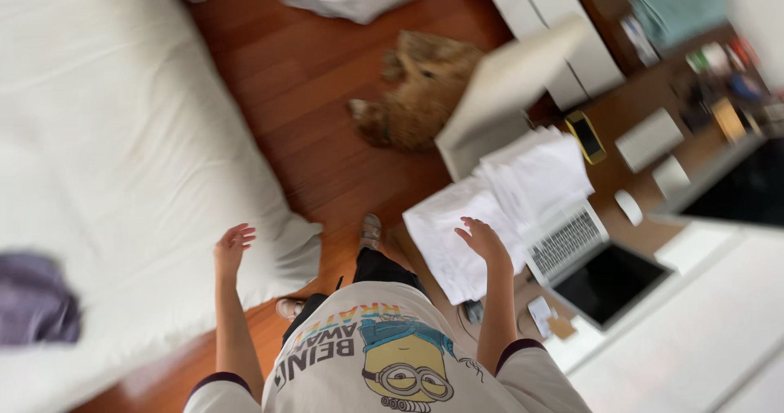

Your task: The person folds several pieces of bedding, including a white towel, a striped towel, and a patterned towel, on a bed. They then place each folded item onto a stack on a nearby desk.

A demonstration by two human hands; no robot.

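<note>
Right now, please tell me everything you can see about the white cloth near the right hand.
The white cloth looks like soft fabric, folded in loose layers. It lies on the brown desk, partly covering the open laptop keyboard, with one edge hanging toward the floor. The right hand is open above its lower part; whether it touches is unclear through the blur.

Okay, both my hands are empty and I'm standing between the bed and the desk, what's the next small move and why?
Probably lower the right hand onto the white folded cloths on the desk. That hand hovers open just over them, nearer than anything else. The left hand is also open, over the edge of the white bedding, touching nothing. Mind the dog lying on the floor behind the pile.
</note>
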